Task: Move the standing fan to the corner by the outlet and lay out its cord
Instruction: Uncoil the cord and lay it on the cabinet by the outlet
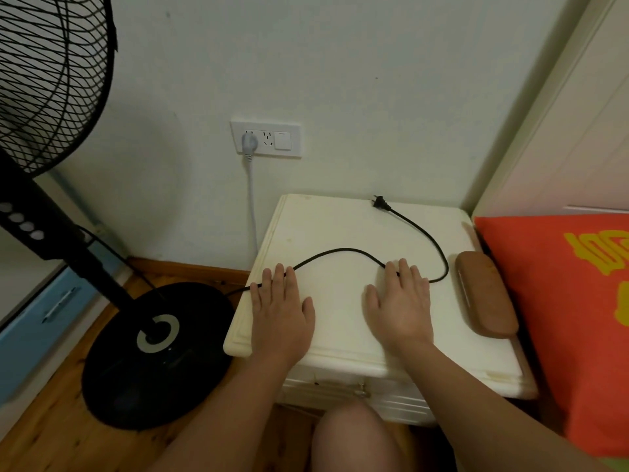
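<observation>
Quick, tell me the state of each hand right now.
Left hand: open, fingers flat on the black cord on the nightstand.
Right hand: open, fingers flat on the same cord, no grip.

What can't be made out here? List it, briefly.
Head view, the only one:
- Fan head: cut off by the top and left edges.
- Cord: short stretches hidden under the fingers of the left hand and right hand.
- Cord's fan end: lost against the dark base.
- Nightstand front: mostly hidden by forearms and a knee.
</observation>
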The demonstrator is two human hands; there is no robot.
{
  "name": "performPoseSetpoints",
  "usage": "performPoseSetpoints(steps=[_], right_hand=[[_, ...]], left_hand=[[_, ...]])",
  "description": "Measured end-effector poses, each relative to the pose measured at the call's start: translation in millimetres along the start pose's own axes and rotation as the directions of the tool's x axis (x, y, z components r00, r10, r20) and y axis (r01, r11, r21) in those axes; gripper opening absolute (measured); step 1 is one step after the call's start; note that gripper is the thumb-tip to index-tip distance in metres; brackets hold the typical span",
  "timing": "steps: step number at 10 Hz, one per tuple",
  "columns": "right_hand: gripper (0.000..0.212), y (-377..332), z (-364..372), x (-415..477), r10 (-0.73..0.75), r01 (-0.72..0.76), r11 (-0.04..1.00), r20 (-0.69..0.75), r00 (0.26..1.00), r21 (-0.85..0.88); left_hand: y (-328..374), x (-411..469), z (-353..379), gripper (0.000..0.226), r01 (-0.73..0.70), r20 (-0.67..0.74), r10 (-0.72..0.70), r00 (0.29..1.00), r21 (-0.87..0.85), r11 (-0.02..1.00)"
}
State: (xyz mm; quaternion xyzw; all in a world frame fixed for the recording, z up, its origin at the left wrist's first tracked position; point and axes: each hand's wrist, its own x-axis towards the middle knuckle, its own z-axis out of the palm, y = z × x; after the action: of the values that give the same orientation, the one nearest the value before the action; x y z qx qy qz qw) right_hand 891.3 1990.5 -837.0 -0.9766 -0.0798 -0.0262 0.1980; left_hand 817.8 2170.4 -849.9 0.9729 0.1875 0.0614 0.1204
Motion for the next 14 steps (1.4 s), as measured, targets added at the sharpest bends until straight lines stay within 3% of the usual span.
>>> performPoseSetpoints(steps=[4, 10, 14], right_hand=[[0.066, -0.8, -0.8, 1.5, 0.001, 0.0, 1.0, 0.042, 0.999, -0.029], [0.065, -1.3, 0.9, 2.3, 0.002, 0.001, 0.998, 0.035, 0.999, -0.068], [0.065, -1.6, 0.6, 2.1, 0.001, 0.001, 0.997, 0.028, 1.0, -0.075]], left_hand=[[-0.4, 1.4, 2.2, 0.075, 0.031, -0.043, -0.029, 0.999, 0.024, 0.999], [-3.5, 5.4, -0.8, 0.071, -0.007, 0.055, 0.004, 0.998, 0.064, 0.998], [-4.9, 4.0, -0.8, 0.071, -0.015, 0.031, 0.014, 0.999, 0.05, 0.999]])
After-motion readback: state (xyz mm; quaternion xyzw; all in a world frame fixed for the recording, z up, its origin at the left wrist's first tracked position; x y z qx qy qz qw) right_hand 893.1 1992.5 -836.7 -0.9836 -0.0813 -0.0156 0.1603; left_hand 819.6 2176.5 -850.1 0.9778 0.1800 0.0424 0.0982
